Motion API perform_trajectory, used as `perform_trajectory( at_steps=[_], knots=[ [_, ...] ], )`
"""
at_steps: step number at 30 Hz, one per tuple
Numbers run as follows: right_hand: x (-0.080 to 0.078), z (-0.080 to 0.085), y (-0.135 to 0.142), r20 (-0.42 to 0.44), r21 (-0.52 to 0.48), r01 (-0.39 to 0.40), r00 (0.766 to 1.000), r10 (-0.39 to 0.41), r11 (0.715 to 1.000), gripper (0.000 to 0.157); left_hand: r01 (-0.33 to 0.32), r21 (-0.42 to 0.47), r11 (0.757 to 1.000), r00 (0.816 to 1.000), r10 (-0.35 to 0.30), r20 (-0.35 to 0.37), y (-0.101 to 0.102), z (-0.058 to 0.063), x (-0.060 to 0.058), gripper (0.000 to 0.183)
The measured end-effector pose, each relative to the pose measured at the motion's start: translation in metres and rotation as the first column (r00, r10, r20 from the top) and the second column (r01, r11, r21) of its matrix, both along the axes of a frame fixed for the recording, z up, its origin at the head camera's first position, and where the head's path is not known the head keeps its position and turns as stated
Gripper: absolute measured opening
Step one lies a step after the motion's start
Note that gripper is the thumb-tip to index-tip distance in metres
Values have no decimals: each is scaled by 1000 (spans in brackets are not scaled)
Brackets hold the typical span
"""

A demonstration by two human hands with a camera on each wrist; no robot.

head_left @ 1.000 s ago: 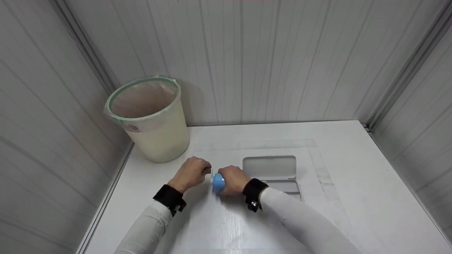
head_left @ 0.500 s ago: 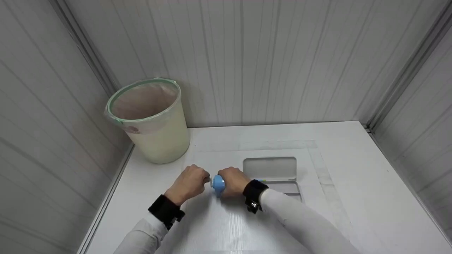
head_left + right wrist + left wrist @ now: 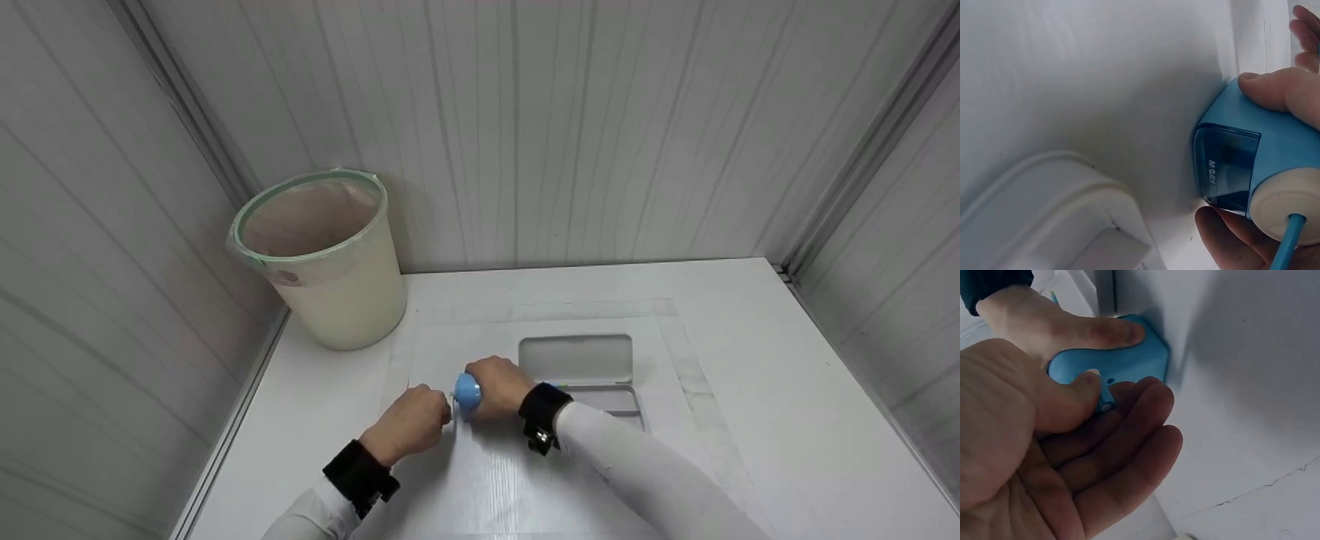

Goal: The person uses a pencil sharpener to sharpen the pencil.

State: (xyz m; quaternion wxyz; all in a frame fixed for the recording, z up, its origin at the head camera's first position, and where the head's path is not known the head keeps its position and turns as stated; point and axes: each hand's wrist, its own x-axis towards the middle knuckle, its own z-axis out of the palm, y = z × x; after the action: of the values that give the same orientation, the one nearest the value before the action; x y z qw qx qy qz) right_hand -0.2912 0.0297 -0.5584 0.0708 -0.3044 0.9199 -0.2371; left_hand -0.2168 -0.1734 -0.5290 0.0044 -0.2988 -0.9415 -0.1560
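A blue hand-crank pencil sharpener point(image 3: 467, 395) lies near the middle of the table, its crank side facing left. My right hand point(image 3: 499, 386) grips its body from the right, thumb on one side and fingers on the other. A blue pencil point(image 3: 1290, 244) sticks out of the round cream holder point(image 3: 1283, 203) in the right wrist view. The dark see-through drawer point(image 3: 1227, 167) is beside it. My left hand point(image 3: 411, 421) pinches the small crank handle point(image 3: 1106, 398) between thumb and curled fingers; the thumb partly covers the handle in the left wrist view.
An open pale grey pencil case point(image 3: 575, 358) lies just right of the right hand, its near part overlapped by the wrist strap. A bag-lined bucket point(image 3: 349, 307) stands at the back left. Panel walls point(image 3: 555, 135) border the white table point(image 3: 750, 337).
My left hand has come down toward the body, from behind the sharpener's crank side to in front of it, swinging the crank round. The right hand and sharpener have stayed put.
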Motion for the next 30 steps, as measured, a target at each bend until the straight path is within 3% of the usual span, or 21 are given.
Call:
perform_trajectory(
  at_steps=[5,9,19,23,30],
  knots=[
    [0,-4,0,-29,1,-21,999,21,1000,38,18,40,999,1000,-18,13,-2,-12,-7,45],
    [-1,-4,2,-40,-3,-47,998,47,999,38,32,82,996,999,-35,36,-4,-19,-14,28],
    [-2,1,2,-2,-1,-62,998,62,998,37,-7,180,984,989,-20,148,-7,-32,-34,16],
    [-1,1,3,1,-7,-66,998,66,998,37,-20,183,983,989,-8,150,-10,-36,-42,15],
    [0,1,4,-9,-30,-70,998,69,997,37,-46,99,994,998,41,52,-9,-42,-56,23]
  ],
)
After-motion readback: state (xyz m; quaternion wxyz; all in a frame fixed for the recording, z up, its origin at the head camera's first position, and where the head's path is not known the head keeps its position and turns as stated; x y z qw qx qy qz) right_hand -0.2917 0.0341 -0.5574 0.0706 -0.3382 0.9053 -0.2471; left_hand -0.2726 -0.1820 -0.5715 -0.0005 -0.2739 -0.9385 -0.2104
